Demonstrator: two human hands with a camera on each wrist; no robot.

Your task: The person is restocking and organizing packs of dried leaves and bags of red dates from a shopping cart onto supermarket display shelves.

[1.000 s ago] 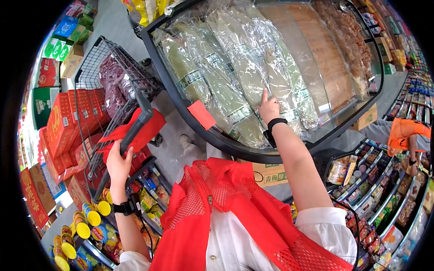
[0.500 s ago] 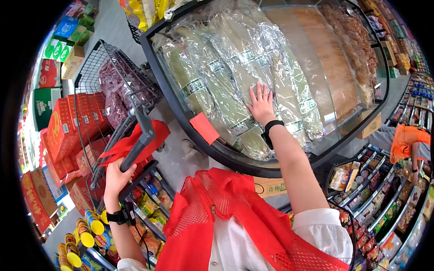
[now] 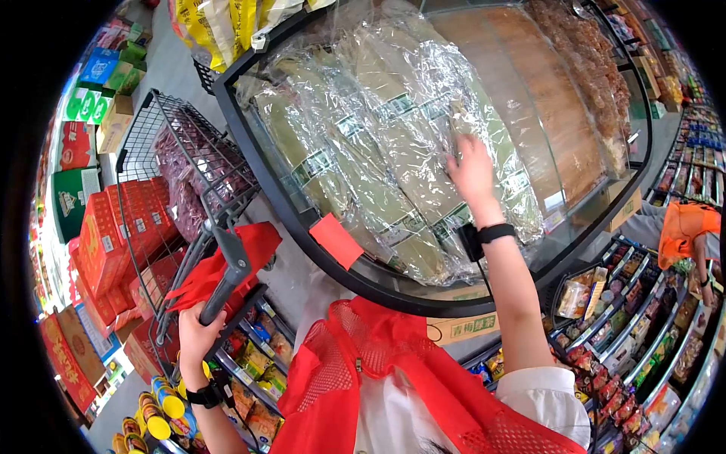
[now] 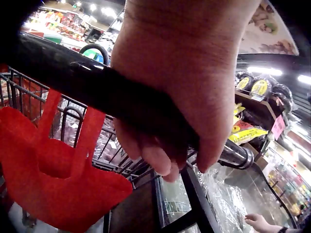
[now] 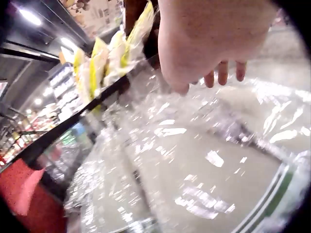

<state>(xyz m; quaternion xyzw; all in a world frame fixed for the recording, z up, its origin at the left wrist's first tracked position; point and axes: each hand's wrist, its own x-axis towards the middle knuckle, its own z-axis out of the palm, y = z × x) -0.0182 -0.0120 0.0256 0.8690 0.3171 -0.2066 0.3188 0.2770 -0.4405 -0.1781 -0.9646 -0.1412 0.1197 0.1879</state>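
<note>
right hand (image 3: 475, 170) open over the film-wrapped packs (image 3: 363, 151) in the black-rimmed bin (image 3: 454, 306) — contact unclear. left hand (image 3: 198, 333) grips the cart handle (image 3: 224, 285). packs look long, slick, bendy — best held mid-length, supported underneath. weight unclear.

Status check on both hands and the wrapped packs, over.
Left hand grips cart handle, red bag hanging beside it. Right hand open over plastic-wrapped packs, contact unclear. Packs side by side inside bin; no obstruction seen above them.
</note>
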